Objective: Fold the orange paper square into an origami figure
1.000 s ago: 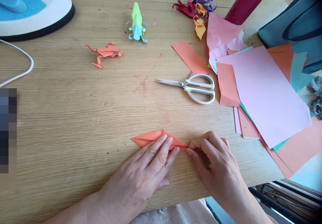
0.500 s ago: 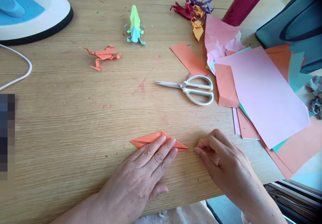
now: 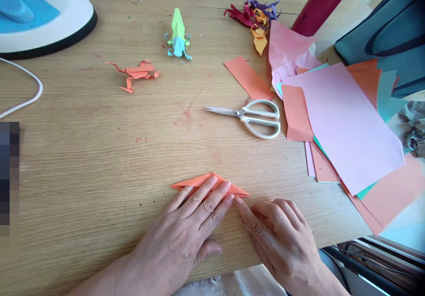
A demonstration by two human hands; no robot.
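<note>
A folded orange origami paper (image 3: pixel 201 180) lies near the table's front edge, long and narrow with pointed ends. My left hand (image 3: pixel 189 229) rests flat over its middle, fingers stretched out and thumb to the side, covering much of the lower half. Beside it, my right hand (image 3: pixel 282 234) reaches out its index finger, whose tip is at the paper's lower edge near the right point; the other fingers are curled and hold nothing visible. Beyond the hands lie scissors (image 3: pixel 244 113) with white handles, blades pointing left.
Origami figures stand farther back: an orange one (image 3: pixel 137 73), a green and blue one (image 3: pixel 178 37) and a colourful pile (image 3: pixel 260 19). Paper sheets (image 3: pixel 348 123) spread at right, near a dark red cylinder (image 3: pixel 322 3) and a teal bag (image 3: pixel 375 39). An iron (image 3: pixel 66 17) sits upper left.
My right hand has come left and down from beside the paper, its index finger now extended to the lower edge. My left hand stays flat on the paper.
</note>
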